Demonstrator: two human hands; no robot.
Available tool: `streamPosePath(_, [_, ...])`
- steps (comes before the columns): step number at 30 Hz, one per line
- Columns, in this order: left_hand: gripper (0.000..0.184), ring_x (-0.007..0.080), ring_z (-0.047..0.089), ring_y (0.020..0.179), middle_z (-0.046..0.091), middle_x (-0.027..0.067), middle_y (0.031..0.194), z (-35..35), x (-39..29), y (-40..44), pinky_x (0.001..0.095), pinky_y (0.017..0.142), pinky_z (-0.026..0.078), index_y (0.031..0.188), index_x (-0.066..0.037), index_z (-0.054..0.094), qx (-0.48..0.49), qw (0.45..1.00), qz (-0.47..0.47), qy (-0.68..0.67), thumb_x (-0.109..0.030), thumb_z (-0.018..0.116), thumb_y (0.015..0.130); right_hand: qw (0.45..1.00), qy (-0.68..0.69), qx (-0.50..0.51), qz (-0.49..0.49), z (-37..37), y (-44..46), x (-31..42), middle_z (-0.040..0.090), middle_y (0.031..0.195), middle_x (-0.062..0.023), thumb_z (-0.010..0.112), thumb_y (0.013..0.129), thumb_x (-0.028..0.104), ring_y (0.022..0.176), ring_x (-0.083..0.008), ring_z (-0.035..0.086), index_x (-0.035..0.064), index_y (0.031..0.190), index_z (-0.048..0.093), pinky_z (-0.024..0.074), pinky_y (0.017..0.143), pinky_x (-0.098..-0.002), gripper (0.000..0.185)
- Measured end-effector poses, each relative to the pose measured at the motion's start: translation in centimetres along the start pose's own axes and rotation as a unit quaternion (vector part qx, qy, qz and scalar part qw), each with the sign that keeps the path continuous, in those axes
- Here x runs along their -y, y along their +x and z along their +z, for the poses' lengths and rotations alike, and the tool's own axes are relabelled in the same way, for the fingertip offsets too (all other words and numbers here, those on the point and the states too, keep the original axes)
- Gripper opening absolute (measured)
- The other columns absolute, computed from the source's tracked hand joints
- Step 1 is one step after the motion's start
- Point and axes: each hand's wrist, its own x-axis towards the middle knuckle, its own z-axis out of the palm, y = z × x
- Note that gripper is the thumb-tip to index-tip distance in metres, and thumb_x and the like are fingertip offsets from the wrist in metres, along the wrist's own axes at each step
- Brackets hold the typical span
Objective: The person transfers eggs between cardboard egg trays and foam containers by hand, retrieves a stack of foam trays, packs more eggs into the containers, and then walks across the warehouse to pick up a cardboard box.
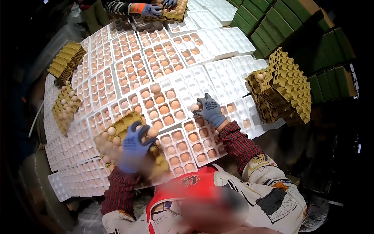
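My left hand (pixel 134 148), in a blue-grey work glove, is closed around an egg (pixel 152 132) above a yellow pulp egg tray (pixel 159 162) that holds more eggs. My right hand (pixel 210 110), gloved the same way, has its fingers curled at an egg (pixel 194 107) over the near edge of a white foam tray (pixel 191 84). Between my hands lies a white foam tray (pixel 174 125) with brown eggs in most of its cells. Nearer to me, another white tray (pixel 181 169) is filled with eggs.
Stacked yellow pulp trays (pixel 286 87) stand at the right, with another stack (pixel 66 60) at the far left. Green crates (pixel 278 21) line the back right. At the top, a co-worker's gloved hands (pixel 149 9) touch a yellow tray of eggs (pixel 174 12).
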Motion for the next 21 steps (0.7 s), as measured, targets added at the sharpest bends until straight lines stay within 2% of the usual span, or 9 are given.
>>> streamPosePath(2, [0.041, 0.0319, 0.064, 0.094, 0.057, 0.0135, 0.119, 5.7, -2.6, 5.7, 0.039, 0.076, 0.054, 0.109, -0.014, 0.066, 0.049, 0.998, -0.006, 0.039, -0.029, 0.079, 0.073, 0.995, 0.056, -0.084, -0.024, 0.4, 2.0, -0.8, 0.05, 0.134, -0.0185, 0.074, 0.077, 0.035, 0.107, -0.0364, 0.061, 0.012, 0.125, 0.059, 0.0506, 0.091, -0.0438, 0.055])
streamPosePath(5, [0.031, 0.0349, 0.062, 0.098, 0.055, 0.0143, 0.124, 14.3, -3.6, 12.3, 0.043, 0.076, 0.054, 0.102, -0.013, 0.063, 0.022, 0.992, 0.056, 0.112, -0.024, 0.074, 0.076, 0.923, 0.298, -0.223, -0.099, 1.9, 6.2, -1.3, 0.062, 0.12, -0.0176, 0.063, 0.089, 0.03, 0.111, -0.0347, 0.059, 0.0072, 0.121, 0.062, 0.0469, 0.094, -0.0441, 0.039])
streamPosePath(8, [0.037, 0.0342, 0.061, 0.102, 0.051, 0.0137, 0.13, 18.8, -3.4, 15.8, 0.0445, 0.082, 0.055, 0.112, -0.018, 0.063, 0.155, 0.964, -0.017, 0.213, -0.024, 0.073, 0.077, 0.948, 0.063, -0.252, -0.184, 4.2, 6.8, -3.3, 0.058, 0.129, -0.0138, 0.057, 0.092, 0.029, 0.123, -0.0337, 0.049, 0.01, 0.123, 0.062, 0.0314, 0.107, -0.0491, 0.037])
streamPosePath(9, [0.038, 0.0339, 0.061, 0.103, 0.051, 0.0133, 0.13, 19.1, -3.4, 16.5, 0.0449, 0.083, 0.054, 0.114, -0.019, 0.062, 0.133, 0.971, -0.004, 0.201, -0.024, 0.073, 0.077, 0.948, 0.051, -0.238, -0.203, 4.5, 6.8, -4.1, 0.054, 0.133, -0.0125, 0.054, 0.093, 0.027, 0.127, -0.0341, 0.045, 0.0109, 0.127, 0.06, 0.0264, 0.11, -0.0515, 0.038])
streamPosePath(14, [0.036, 0.0332, 0.056, 0.113, 0.056, 0.0141, 0.128, 20.9, -1.5, 20.3, 0.0446, 0.09, 0.052, 0.12, -0.022, 0.063, 0.096, 0.981, 0.037, 0.165, -0.03, 0.064, 0.085, 0.944, 0.113, -0.256, -0.173, 5.7, 7.1, -4.4, 0.052, 0.136, -0.0185, 0.053, 0.094, 0.023, 0.126, -0.0357, 0.046, 0.0084, 0.13, 0.056, 0.0279, 0.11, -0.0523, 0.039])
streamPosePath(16, [0.038, 0.035, 0.055, 0.116, 0.056, 0.014, 0.131, 20.1, -1.9, 21.3, 0.0435, 0.094, 0.05, 0.123, -0.016, 0.062, 0.041, 0.999, -0.001, 0.036, -0.03, 0.06, 0.088, 0.945, 0.096, -0.262, -0.172, 5.5, 7.0, -4.2, 0.052, 0.136, -0.0186, 0.053, 0.093, 0.023, 0.126, -0.0359, 0.046, 0.0082, 0.129, 0.056, 0.0282, 0.11, -0.052, 0.039])
streamPosePath(18, [0.04, 0.0365, 0.052, 0.118, 0.055, 0.0128, 0.131, 21.6, -0.2, 21.8, 0.0454, 0.097, 0.046, 0.126, -0.014, 0.06, -0.034, 0.995, 0.095, 0.012, -0.03, 0.059, 0.089, 0.945, 0.105, -0.258, -0.174, 5.6, 7.1, -4.3, 0.052, 0.136, -0.0184, 0.055, 0.092, 0.023, 0.126, -0.0359, 0.046, 0.0073, 0.128, 0.057, 0.0281, 0.11, -0.0519, 0.039])
streamPosePath(20, [0.042, 0.0375, 0.046, 0.124, 0.054, 0.0136, 0.132, 23.5, 1.5, 21.1, 0.0512, 0.107, 0.033, 0.129, -0.015, 0.057, -0.048, 0.977, 0.123, 0.168, -0.032, 0.059, 0.091, 0.948, 0.115, -0.244, -0.168, 5.7, 7.2, -4.3, 0.052, 0.135, -0.0183, 0.055, 0.092, 0.022, 0.126, -0.0357, 0.046, 0.0074, 0.127, 0.058, 0.0282, 0.11, -0.0522, 0.038])
streamPosePath(21, [0.042, 0.0372, 0.046, 0.124, 0.055, 0.0142, 0.131, 23.2, 1.4, 20.6, 0.0516, 0.107, 0.032, 0.129, -0.014, 0.058, -0.068, 0.982, 0.093, 0.151, -0.033, 0.058, 0.091, 0.945, 0.112, -0.255, -0.172, 5.8, 7.2, -4.4, 0.053, 0.135, -0.0179, 0.056, 0.092, 0.022, 0.126, -0.0355, 0.046, 0.0079, 0.127, 0.058, 0.0282, 0.11, -0.0523, 0.038])
